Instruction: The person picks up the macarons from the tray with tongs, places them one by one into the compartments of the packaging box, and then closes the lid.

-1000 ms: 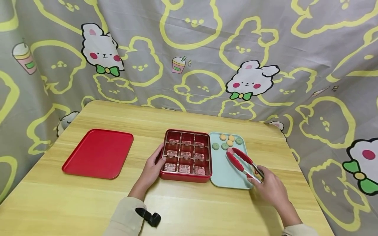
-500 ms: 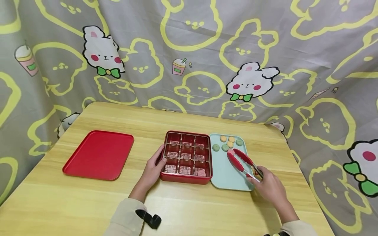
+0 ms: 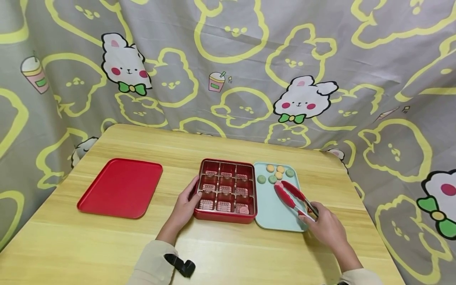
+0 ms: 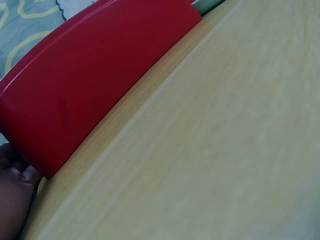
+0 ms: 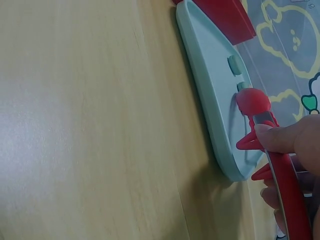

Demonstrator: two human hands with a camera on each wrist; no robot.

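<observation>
My left hand (image 3: pixel 186 205) grips the left side of a red box (image 3: pixel 225 216), its thumb at the rim. The box holds a divided insert, and a pink macaron (image 3: pixel 244 210) lies in its front right compartment. My right hand (image 3: pixel 328 225) holds red-tipped tongs (image 3: pixel 296 201) over a pale blue tray (image 3: pixel 274 215). The tongs' tips are at another pink macaron (image 3: pixel 279 184), partly hidden by them. Several green macarons (image 3: pixel 261 179) and yellow macarons (image 3: pixel 270 168) lie at the tray's far end. The right wrist view shows the thumb pressing the tongs' handle (image 5: pixel 290 195).
A flat red lid (image 3: pixel 120 189) lies apart on the left of the wooden table (image 3: pixel 221 253). The blue tray stands close against the box's right side. A patterned grey curtain (image 3: pixel 178 31) hangs behind and beside the table.
The view has shifted very slightly. Both hands, the box and the tongs stay in nearly the same places, with the tongs' tips at the pink macaron throughout.
</observation>
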